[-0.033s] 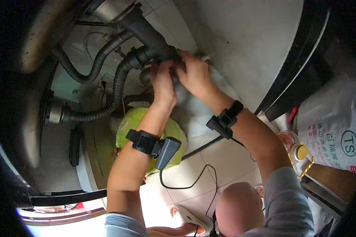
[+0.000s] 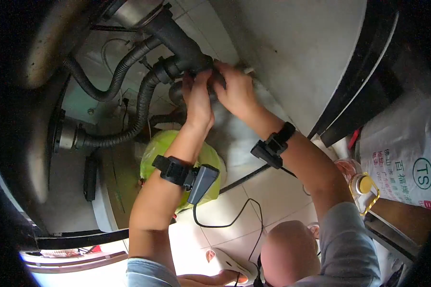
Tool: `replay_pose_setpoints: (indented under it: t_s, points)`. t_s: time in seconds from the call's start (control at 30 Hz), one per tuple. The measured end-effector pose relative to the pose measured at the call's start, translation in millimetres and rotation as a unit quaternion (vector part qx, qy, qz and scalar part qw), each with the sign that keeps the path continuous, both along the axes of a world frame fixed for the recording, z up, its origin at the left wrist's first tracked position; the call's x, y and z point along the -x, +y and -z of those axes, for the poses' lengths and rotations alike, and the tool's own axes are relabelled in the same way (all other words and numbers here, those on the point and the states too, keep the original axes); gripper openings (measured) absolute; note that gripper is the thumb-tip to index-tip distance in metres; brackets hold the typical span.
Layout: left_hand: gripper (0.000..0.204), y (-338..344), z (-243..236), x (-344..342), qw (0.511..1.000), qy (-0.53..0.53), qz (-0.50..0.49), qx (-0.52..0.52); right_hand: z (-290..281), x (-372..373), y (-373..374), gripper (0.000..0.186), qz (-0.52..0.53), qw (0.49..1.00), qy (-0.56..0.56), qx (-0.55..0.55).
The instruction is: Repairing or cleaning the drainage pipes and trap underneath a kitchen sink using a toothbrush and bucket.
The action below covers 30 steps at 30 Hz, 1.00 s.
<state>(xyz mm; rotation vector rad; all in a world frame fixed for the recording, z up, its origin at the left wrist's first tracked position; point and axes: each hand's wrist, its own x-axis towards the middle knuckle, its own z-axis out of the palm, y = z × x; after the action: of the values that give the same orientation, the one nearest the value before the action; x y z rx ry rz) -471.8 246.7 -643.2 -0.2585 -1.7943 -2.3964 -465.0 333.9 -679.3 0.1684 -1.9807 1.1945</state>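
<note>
A thick black plastic drain pipe (image 2: pixel 179 40) slants down from a metal sink strainer (image 2: pixel 136 12) at the upper left. Around its lower end my two hands meet. My left hand (image 2: pixel 198 101) is closed on the near left side, fingers pointing up along the pipe. From the right, my right hand (image 2: pixel 238 92) curls its fingers round the same end. The part between the hands is mostly covered by fingers. Just left of my left hand, a ribbed black hose (image 2: pixel 146 98) joins the pipe at a collar (image 2: pixel 166 70).
A second ribbed hose (image 2: pixel 107 93) loops at the left. Below my left forearm stands something covered by a yellow-green plastic bag (image 2: pixel 155 146). A grey cabinet panel (image 2: pixel 301 43) rises at the right. A yellow-capped bottle (image 2: pixel 365 184) and a white printed sack (image 2: pixel 392 158) are at the far right.
</note>
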Motion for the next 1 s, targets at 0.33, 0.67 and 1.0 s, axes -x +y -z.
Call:
replay_pose_setpoints:
  t_s: [0.33,0.67,1.0]
  points:
    - [0.04,7.3,7.0,28.0,0.951,0.014,-0.209,0.227,42.3,36.4,-1.3,0.056,-0.195,0.975,-0.108,0.017]
    - [0.049,9.9,29.0,11.2,0.989,-0.032,-0.064,0.128,84.9,45.2,4.8,0.043,-0.176,0.971,-0.161,0.029]
    - [0.046,1.7,41.3,-24.1,0.973,0.013,-0.046,0.224,84.1,7.2,5.4,0.034,-0.234,0.957,-0.111,0.131]
